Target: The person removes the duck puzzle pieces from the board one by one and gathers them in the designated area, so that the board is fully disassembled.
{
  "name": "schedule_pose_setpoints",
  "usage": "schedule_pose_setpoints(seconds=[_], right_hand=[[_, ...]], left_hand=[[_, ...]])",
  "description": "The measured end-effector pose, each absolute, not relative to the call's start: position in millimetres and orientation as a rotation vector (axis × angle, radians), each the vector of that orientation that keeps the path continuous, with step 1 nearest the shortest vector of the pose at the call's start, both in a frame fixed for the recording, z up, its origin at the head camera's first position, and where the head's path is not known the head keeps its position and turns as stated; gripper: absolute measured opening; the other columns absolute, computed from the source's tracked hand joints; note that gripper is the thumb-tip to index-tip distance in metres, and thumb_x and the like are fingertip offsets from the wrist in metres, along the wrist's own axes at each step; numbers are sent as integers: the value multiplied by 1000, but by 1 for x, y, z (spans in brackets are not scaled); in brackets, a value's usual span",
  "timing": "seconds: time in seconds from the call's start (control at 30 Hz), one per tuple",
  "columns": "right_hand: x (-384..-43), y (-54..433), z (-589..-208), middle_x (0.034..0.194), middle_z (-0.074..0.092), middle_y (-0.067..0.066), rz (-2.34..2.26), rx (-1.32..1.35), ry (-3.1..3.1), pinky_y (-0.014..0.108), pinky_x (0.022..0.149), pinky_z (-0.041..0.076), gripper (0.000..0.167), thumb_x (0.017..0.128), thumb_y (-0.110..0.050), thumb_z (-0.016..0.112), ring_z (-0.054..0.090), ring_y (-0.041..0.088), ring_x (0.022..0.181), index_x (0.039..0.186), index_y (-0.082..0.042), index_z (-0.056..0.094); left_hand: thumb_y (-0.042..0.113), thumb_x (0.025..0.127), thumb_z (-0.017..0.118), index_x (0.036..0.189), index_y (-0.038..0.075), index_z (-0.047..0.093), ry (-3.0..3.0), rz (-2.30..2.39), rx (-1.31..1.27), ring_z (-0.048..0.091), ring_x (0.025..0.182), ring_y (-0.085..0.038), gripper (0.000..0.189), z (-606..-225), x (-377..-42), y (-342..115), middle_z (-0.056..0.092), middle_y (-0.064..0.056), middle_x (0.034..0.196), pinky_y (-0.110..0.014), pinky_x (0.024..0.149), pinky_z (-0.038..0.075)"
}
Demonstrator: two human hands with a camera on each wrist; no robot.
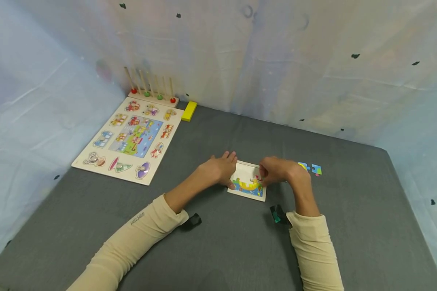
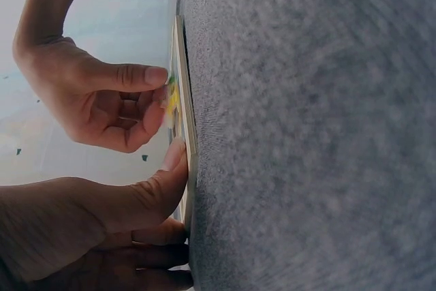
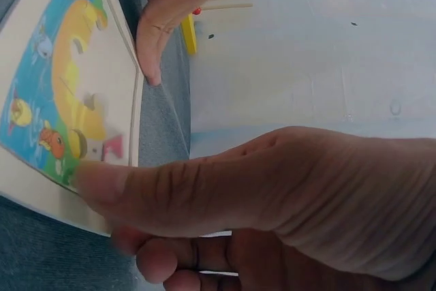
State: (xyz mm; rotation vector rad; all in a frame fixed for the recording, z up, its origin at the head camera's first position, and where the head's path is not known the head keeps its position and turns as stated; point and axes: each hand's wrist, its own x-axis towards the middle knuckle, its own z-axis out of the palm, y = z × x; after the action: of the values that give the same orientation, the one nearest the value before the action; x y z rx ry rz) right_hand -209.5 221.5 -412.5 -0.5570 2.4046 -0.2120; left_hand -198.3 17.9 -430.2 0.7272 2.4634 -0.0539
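A jigsaw puzzle board (image 1: 247, 195), with a pale wooden frame, lies partly filled with a blue and yellow sea picture. My left hand (image 1: 221, 169) rests along its left side, thumb on the front left corner and straight fingers reaching past the back edge. At the board's right side, my right hand (image 1: 276, 169) pinches a puzzle piece between thumb and curled fingers, right at the picture's edge. The thumb (image 3: 163, 189) hides most of that piece; a pink and white part (image 3: 112, 146) shows beside it. The bare backing (image 3: 116, 73) shows in the upper area.
Loose puzzle pieces (image 1: 317, 169) lie on the grey table right of the board, partly behind my right hand. At the back left are a large vehicle peg puzzle (image 1: 156, 161), a peg stand with red and green beads (image 1: 153, 98) and a yellow block (image 1: 189, 111).
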Motion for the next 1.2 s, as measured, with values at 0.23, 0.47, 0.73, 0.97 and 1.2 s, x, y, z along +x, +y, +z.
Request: schedule_pose_setpoints(seconds=[0.23, 0.47, 0.73, 0.97, 1.2], right_hand=[[-210, 223, -409, 78, 57, 1, -275, -603, 2393, 27, 64, 40, 18, 93, -10, 77, 51, 14, 70, 85, -7, 62], [-211, 223, -410, 81, 62, 5, -332, -626, 2347, 27, 65, 43, 14, 95, -3, 73, 62, 17, 68, 90, -7, 61], [-213, 225, -415, 84, 64, 5, -374, -644, 2334, 26, 64, 45, 7, 98, -4, 70, 59, 14, 67, 94, -5, 64], [-216, 232, -417, 88, 68, 8, -445, -678, 2316, 27, 65, 50, 5, 97, -2, 70, 61, 15, 69, 97, -5, 66], [-215, 242, -407, 86, 67, 8, -526, -755, 2324, 30, 65, 51, 4, 98, -1, 68, 58, 14, 67, 97, -3, 65]], left_hand=[[50, 95, 71, 166, 1, 16, 2468, -60, 736, 8, 166, -35, 103, -432, -200, 18, 4, -15, 177, -63, 126, 30], [49, 95, 71, 166, 0, 16, 2461, -62, 744, 8, 166, -36, 103, -431, -199, 18, 4, -17, 177, -65, 126, 29], [50, 95, 72, 166, -1, 16, 2468, -68, 744, 8, 165, -36, 103, -433, -199, 20, 4, -16, 177, -65, 126, 29], [50, 95, 71, 166, 0, 15, 2468, -72, 738, 8, 166, -35, 103, -433, -199, 20, 3, -16, 177, -65, 126, 30], [50, 96, 70, 166, 1, 15, 2471, -83, 746, 9, 166, -35, 102, -431, -198, 19, 4, -16, 177, -64, 125, 31]])
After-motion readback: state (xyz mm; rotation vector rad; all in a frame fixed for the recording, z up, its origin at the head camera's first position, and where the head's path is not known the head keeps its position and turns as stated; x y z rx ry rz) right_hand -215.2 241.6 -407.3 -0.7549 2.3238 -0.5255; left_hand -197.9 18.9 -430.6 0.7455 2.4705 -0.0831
